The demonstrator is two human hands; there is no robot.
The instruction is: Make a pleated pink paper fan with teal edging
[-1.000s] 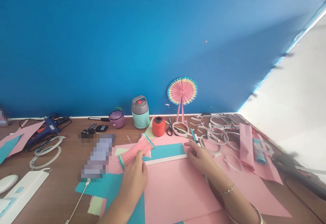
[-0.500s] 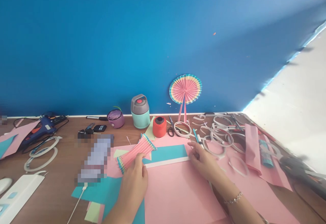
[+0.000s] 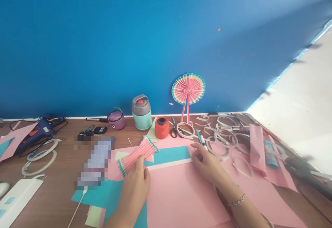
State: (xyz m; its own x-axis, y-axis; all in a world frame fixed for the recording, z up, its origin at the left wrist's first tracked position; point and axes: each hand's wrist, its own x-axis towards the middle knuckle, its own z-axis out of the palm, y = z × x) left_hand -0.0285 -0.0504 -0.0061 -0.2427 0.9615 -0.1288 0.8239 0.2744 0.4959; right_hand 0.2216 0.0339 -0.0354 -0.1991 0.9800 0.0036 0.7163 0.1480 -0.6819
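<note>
A large pink sheet (image 3: pixel 184 193) lies on the table, with a white strip (image 3: pixel 168 164) along its far edge and a blue strip (image 3: pixel 172 154) just beyond. My left hand (image 3: pixel 137 183) rests at the left end of the white strip, fingers bent; whether its fingertips grip anything is hidden. Beside it lies a pleated pink paper piece (image 3: pixel 138 153) with blue-edged ends. At the strip's right end is my right hand (image 3: pixel 206 162), fingers curled, its fingertips partly hidden. A round pleated fan (image 3: pixel 188 89) on pink legs stands against the wall.
Behind the sheets are a red thread spool (image 3: pixel 162 128), scissors (image 3: pixel 173 131), a turquoise jar (image 3: pixel 142 117) and a purple cup (image 3: pixel 116 120). White tape coils (image 3: pixel 225 138) lie right; a glue gun (image 3: pixel 41 131) and power strip (image 3: pixel 19 200) lie left.
The camera view has shifted slightly. Both hands keep nearly the same places at the two ends of the white strip.
</note>
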